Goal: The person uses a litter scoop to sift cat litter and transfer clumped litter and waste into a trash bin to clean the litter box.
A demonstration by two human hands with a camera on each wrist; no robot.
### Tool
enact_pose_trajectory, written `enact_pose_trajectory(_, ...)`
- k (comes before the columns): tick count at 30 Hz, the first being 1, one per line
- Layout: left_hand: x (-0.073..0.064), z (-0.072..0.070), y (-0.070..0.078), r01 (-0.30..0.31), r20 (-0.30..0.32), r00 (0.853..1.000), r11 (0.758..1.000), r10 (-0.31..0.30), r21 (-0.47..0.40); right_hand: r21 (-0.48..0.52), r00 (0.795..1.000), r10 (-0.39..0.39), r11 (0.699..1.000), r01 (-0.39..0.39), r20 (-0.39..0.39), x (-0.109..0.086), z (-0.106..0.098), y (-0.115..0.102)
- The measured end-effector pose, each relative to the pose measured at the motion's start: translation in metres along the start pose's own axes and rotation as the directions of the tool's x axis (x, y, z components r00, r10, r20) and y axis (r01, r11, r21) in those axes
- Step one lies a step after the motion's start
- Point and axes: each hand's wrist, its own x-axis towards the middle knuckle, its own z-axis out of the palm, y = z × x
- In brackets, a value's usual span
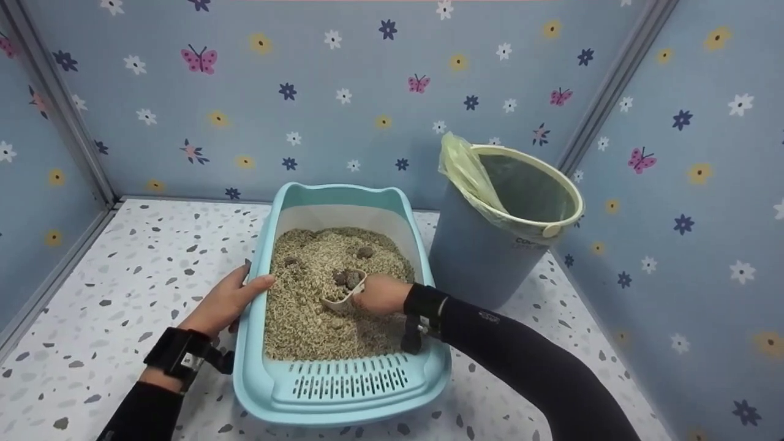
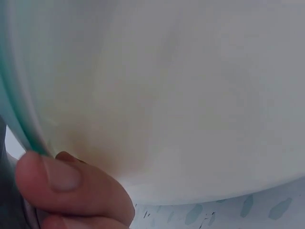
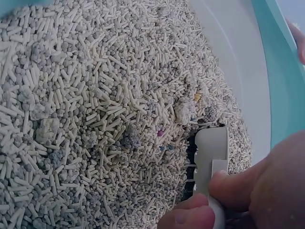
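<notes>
A light-blue litter box (image 1: 245, 355) full of pelleted litter (image 1: 306, 324) stands on the speckled surface. My left hand (image 1: 223, 301) grips its left rim, thumb on top; in the left wrist view, curled fingers (image 2: 86, 191) show against the box's pale outer side. Inside the box, my right hand (image 1: 384, 294) holds a pale litter scoop (image 1: 339, 304) by its handle. Dark clumps (image 1: 353, 279) lie at the scoop, and another clump (image 1: 365, 252) sits farther back. The right wrist view shows the scoop's blade (image 3: 209, 145) partly sunk in the litter.
Right of the box stands a grey-blue bin (image 1: 474, 263), its pale-green liner bag (image 1: 467, 168) folded over the rim. A slotted ledge (image 1: 343, 401) forms the box's near end. Flower-patterned panels (image 1: 343, 67) rise at the back and both sides.
</notes>
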Motion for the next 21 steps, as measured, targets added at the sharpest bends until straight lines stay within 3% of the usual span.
enact_pose_trajectory(4, 0.001, 0.000, 0.001, 0.004, -0.001, 1.000, 1.000, -0.004, -0.002, 0.082, 0.997, 0.073, 0.994, -0.071, -0.013, 0.005, 0.003, 0.006)
enact_pose_trajectory(9, 0.001, 0.000, 0.000, 0.011, -0.006, 1.000, 1.000, -0.011, -0.009, 0.117, 0.995, 0.086, 0.990, -0.079, -0.054, 0.032, 0.023, 0.040)
enact_pose_trajectory(11, 0.000, 0.000, 0.000, 0.007, -0.008, 1.000, 1.000, -0.007, -0.005, 0.122, 0.993, 0.081, 0.990, -0.071, -0.082, 0.024, 0.019, 0.036)
enact_pose_trajectory(16, 0.000, 0.001, 0.001, 0.016, 0.003, 1.000, 1.000, -0.016, -0.005, 0.192, 0.991, 0.097, 0.978, -0.077, -0.096, -0.016, -0.009, 0.002)
enact_pose_trajectory(21, 0.000, 0.000, 0.002, 0.014, 0.012, 1.000, 1.000, -0.014, -0.021, 0.240, 0.986, 0.107, 0.968, -0.074, -0.126, -0.023, -0.018, -0.001)
